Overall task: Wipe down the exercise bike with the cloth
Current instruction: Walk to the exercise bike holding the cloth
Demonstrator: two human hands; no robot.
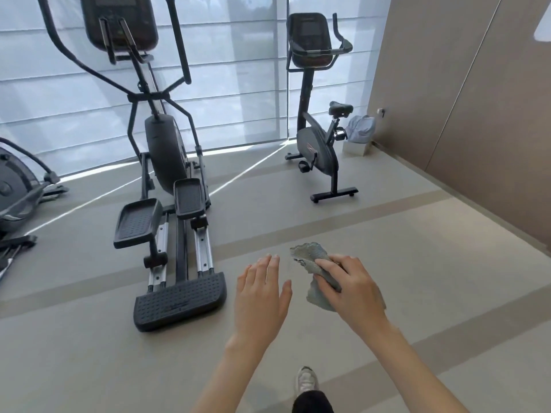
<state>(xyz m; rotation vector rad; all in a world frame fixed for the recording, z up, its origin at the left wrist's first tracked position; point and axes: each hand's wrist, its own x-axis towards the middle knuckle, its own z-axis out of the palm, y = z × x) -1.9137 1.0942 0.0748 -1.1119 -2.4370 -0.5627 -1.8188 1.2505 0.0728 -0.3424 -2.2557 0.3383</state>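
Your right hand [347, 286] holds the crumpled grey-green cloth [313, 263], fingers folded over it, out in front of you above the grey floor [417, 263]. Your left hand [261, 293] is flat and wide open with nothing in it, just beside the cloth. The black upright exercise bike [320, 114] stands well away, by the window blinds [238, 84] near the brown wall [462, 99].

From here I lose part of the crumpled grey-green cloth [313, 265] under my right hand [351, 289]. The black elliptical trainer's console [119, 22] runs off the top edge; another dark machine [18, 186] is cut off left.
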